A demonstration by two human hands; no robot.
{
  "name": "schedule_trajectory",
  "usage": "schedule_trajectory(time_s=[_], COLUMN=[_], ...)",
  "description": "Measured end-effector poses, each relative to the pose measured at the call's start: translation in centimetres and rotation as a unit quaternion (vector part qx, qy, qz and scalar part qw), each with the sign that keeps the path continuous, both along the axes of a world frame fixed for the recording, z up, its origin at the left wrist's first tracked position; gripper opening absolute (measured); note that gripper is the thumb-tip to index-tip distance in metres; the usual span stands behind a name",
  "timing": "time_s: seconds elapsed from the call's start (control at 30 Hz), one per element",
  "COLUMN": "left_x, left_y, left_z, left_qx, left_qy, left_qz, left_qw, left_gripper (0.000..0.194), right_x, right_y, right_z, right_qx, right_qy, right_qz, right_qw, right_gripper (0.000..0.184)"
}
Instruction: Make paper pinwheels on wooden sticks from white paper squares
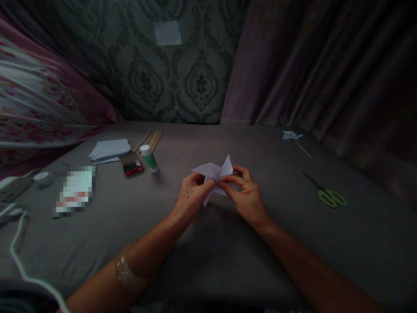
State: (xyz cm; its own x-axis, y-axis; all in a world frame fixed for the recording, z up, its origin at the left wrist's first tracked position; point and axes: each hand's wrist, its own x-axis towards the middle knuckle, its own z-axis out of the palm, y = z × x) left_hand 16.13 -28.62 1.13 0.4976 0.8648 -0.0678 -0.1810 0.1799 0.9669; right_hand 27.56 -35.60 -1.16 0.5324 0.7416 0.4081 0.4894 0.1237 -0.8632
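A white paper pinwheel (pixel 211 170) with folded, pointed blades is held up above the table, over its middle. My left hand (pixel 195 191) is closed on its left side, the thumb pressed near the centre and the fingers partly hidden behind the paper. From the right, my right hand (pixel 244 189) pinches at the centre with thumb and forefinger, its other fingers curled beside the upper right blade. A tiny glint shows between the fingertips at the centre, too small to make out.
On the left are a paper stack (pixel 110 150), an open small red box (pixel 132 166), a glue stick (pixel 149 158), wooden sticks (pixel 154 140), a blurred packet (pixel 76 191) and a power strip (pixel 16 189). Scissors (pixel 327 195) and another pinwheel on a stick (pixel 293 135) lie right.
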Motion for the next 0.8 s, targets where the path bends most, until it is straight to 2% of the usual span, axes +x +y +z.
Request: schedule_trajectory(time_s=[0.37, 0.57, 0.8], left_x=[0.02, 0.2, 0.11], left_y=[0.08, 0.03, -0.02], left_z=[-0.37, -0.17, -0.33], left_qx=[0.015, 0.016, 0.072], left_qy=[0.006, 0.004, 0.004], left_qz=[0.006, 0.004, -0.01], left_qw=[1.0, 1.0, 0.997], left_gripper=[0.018, 0.014, 0.019], right_x=[0.18, 0.3, 0.52], right_y=[0.05, 0.06, 0.0], right_z=[-0.14, -0.11, -0.01], right_qx=[0.0, -0.007, -0.017], right_qy=[0.0, -0.002, -0.002], right_qz=[0.007, 0.013, 0.014], right_qw=[1.0, 1.0, 1.0], right_gripper=[0.024, 0.018, 0.015])
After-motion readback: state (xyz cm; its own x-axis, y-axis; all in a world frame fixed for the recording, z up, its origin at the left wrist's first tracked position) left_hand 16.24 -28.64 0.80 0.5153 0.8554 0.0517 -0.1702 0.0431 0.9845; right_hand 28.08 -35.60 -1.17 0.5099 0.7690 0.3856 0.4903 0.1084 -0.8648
